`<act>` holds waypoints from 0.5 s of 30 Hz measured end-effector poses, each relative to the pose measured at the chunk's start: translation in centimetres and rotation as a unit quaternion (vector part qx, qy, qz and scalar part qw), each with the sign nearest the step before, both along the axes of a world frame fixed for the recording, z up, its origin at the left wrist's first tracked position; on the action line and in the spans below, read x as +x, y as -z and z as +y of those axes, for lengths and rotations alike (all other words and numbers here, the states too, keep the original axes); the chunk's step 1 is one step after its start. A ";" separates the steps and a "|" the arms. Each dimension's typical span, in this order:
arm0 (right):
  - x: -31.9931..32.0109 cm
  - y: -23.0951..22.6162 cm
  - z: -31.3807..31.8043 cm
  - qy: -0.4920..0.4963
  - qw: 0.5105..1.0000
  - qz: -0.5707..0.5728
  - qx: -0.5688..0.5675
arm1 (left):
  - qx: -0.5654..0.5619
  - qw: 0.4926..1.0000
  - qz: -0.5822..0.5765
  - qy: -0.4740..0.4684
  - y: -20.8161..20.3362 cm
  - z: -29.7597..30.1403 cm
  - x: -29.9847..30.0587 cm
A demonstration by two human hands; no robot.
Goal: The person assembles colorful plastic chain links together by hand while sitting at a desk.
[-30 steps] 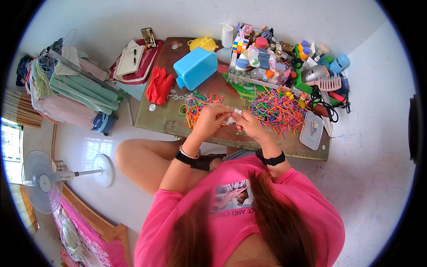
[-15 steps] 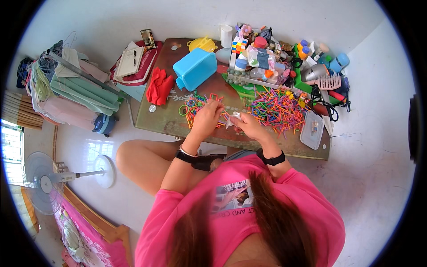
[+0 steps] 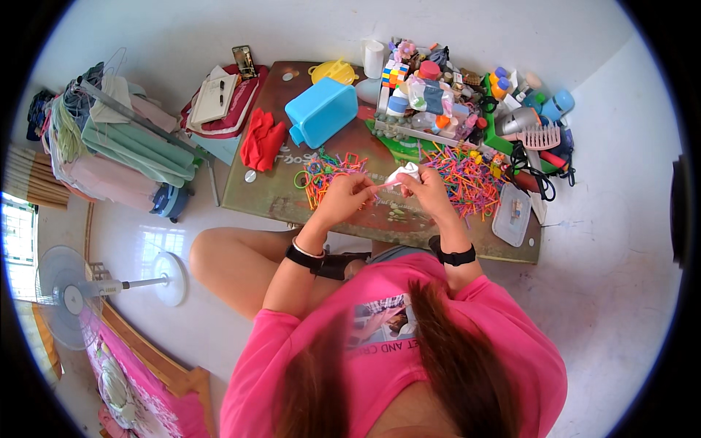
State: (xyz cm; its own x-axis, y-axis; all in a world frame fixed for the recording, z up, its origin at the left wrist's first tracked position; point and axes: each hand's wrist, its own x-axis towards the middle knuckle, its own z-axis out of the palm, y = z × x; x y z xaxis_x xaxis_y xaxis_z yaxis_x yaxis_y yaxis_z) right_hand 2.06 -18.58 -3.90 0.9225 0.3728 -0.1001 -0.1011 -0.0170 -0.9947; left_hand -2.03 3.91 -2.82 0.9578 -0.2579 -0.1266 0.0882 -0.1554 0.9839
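My left hand (image 3: 343, 198) pinches one end of a thin pink stick (image 3: 381, 187) over the front of the table. The stick's other end reaches to my right hand (image 3: 429, 196), whose fingers are closed on a crumpled white tissue (image 3: 404, 172). Whether the tissue wraps round the stick is too small to tell. Beyond my left hand lies a smaller pile of coloured sticks (image 3: 315, 175), partly covered by the hand. A larger heap of coloured sticks (image 3: 475, 186) spreads to the right of my right hand.
On the table (image 3: 292, 204) stand a light-blue plastic bin (image 3: 321, 111), a red cloth (image 3: 261, 142) and a yellow basket (image 3: 333, 71). Crowded boxes (image 3: 420, 131) fill the back right. A clear lid (image 3: 511, 214) lies at the right edge. A standing fan (image 3: 73, 299) is at left.
My right hand has moved slightly right and up with the tissue. My left hand has lowered a little, and the pink stick now shows between both hands.
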 end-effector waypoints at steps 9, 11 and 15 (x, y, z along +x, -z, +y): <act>-2.4 2.7 4.5 0.051 0.978 0.117 0.168 | -0.173 0.981 0.007 -0.086 2.8 -2.2 0.4; -3.3 1.8 5.1 0.058 0.980 0.096 0.164 | -0.112 0.989 0.001 -0.097 2.8 -2.6 -0.1; -2.7 2.8 4.4 0.067 0.982 0.081 0.155 | -0.088 0.991 -0.014 -0.103 1.9 -2.8 -0.4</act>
